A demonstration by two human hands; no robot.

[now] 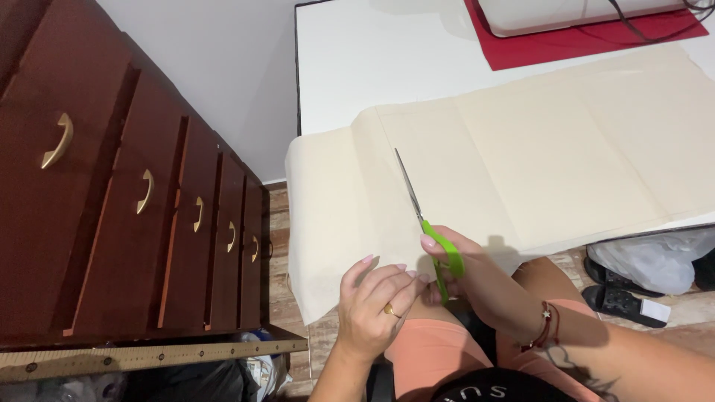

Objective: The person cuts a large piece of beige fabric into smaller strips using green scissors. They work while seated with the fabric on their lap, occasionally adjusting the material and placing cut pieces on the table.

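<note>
Nearest the camera, at six o'clock, sit the person's knees in coral-pink shorts, with a dark garment edge at the very bottom. Just above them the left hand, wearing a gold ring, curls its fingers together and pinches the near edge of the cream fabric, holding it taut. Touching it at three o'clock is the right hand, a red beaded bracelet at the wrist; its fingers are clamped through the green handles of the scissors. The scissor blades look nearly closed and point toward eleven o'clock, lying on the fabric along a fold line.

The fabric spreads across the white table from the centre out to three o'clock, and its left end drapes over the table edge toward the floor at seven o'clock. At one o'clock, a red cloth lies under a white machine base, with a dark cable running off it.

At nine o'clock stands a dark wooden chest of drawers with curved brass handles. A yellow wooden ruler rests along its lower edge at eight o'clock. At four o'clock, under the table, lie a black sandal and a grey plastic bag.
</note>
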